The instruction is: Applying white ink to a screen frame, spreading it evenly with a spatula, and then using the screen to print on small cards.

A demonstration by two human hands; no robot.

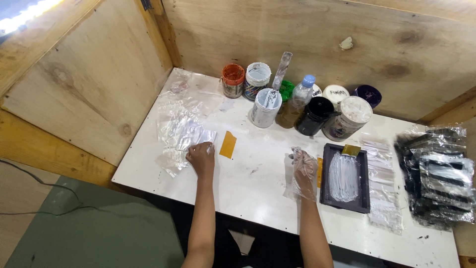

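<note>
I stand at a white rectangular table [258,183] boxed in by plywood walls [297,34], and I place everything from the black rectangular tray spread with white paste [345,177] that lies on it. Well to the tray's right sits a heap of black and clear plastic packets [439,173]; just beside its right edge lies a strip of clear plastic sleeves [384,183]. Far to its left is a pile of clear plastic bags [181,131]. Behind the tray, against the back wall, cluster round paint jars [307,106], one white tub holding a flat stirring stick [280,74]. My right hand [303,168], wrapped in a clear plastic glove, rests flat on the table just left of the tray, fingers loosely spread and holding nothing. My left hand [201,158], bare, lies well left of the tray with its fingertips curled down onto the near edge of the bags; I cannot tell whether they pinch one. A small amber rectangular card [228,144] lies just right of that hand, and a small yellow scraper [351,150] rests on the tray's far end.
</note>
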